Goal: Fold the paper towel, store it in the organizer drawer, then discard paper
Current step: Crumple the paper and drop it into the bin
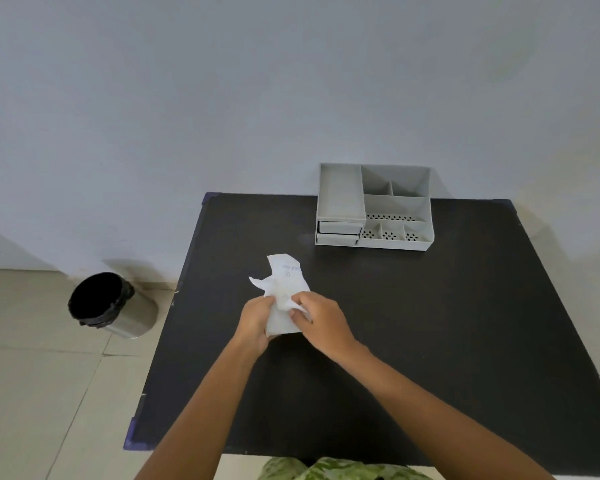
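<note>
- gripping the white sheet (284, 292) from both sides: left hand (255, 320) closed on its left edge, right hand (321, 318) pinching its near-right part, fingers curled over the top.
- sheet sits between the two hands at mid tabletop (430, 341); whether its lower edge touches the surface or is lifted just clear, cannot tell.
- faint print shows on the upper flap, so this may be the paper to discard rather than the towel — cannot say for sure.
- handling, judged: very light, thin, soft; already creased and bunched where the hands meet, upper corners flaring loose. no stiffness to speak of; it will take a crease from light finger pressure and flop if held by one corner.
- not slippery, but tears easily if the two hands pull apart. best hold is on the edges or corners, thumb on top, fingers beneath; pressing it flat on the tabletop would help a clean fold.
- grey organizer (374, 206) stands at the far edge of the tabletop, well apart from the hands; its small drawers (338, 232) sit at its lower left, apparently shut or nearly so.
- bin (108, 303) with dark liner on the floor, left of the tabletop, mouth open — an easy drop for something this light, though it could drift.
</note>
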